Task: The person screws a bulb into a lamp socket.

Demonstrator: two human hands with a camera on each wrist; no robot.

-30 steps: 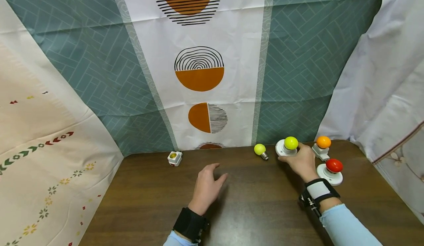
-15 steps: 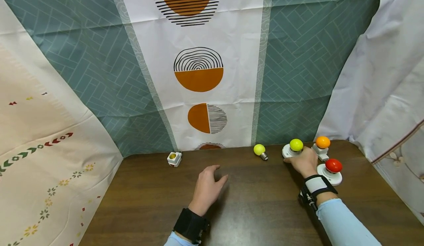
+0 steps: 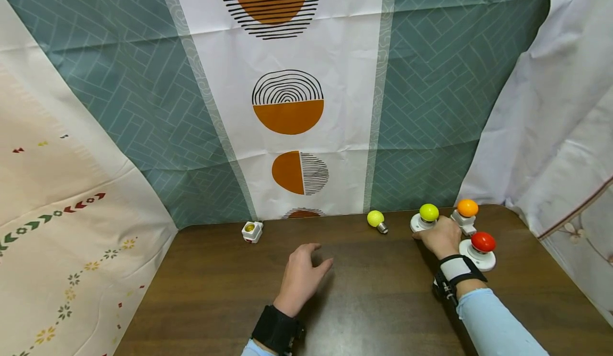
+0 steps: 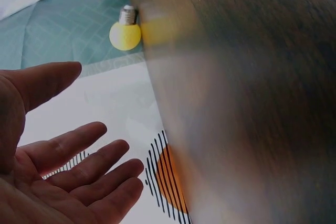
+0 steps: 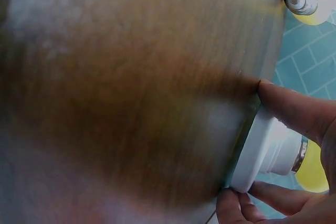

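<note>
My right hand (image 3: pixel 440 237) grips a round white lamp holder (image 5: pixel 254 148) at the back right of the table. Its thumb and fingers are on opposite sides of the base, as the right wrist view shows. A yellow-green bulb (image 3: pixel 429 212) stands upright in that holder. To its left a loose yellow-green bulb (image 3: pixel 375 218) lies on its side, metal screw cap toward the holder. My left hand (image 3: pixel 301 280) holds nothing over the middle of the table, thumb apart from its relaxed fingers. Beyond it, near the back edge, is a small white square socket (image 3: pixel 251 232) with no bulb in it.
Right beside my right hand, an orange bulb (image 3: pixel 467 207) sits in a square white socket (image 3: pixel 463 222). Nearer me, a red bulb (image 3: pixel 483 241) stands in a round white holder (image 3: pixel 486 262). A patterned cloth (image 3: pixel 345 106) hangs behind the brown table (image 3: pixel 215 292).
My right hand has slid the round holder with its yellow-green bulb a little to the right, toward the orange and red bulbs, then nearly stopped. The left hand has barely moved.
</note>
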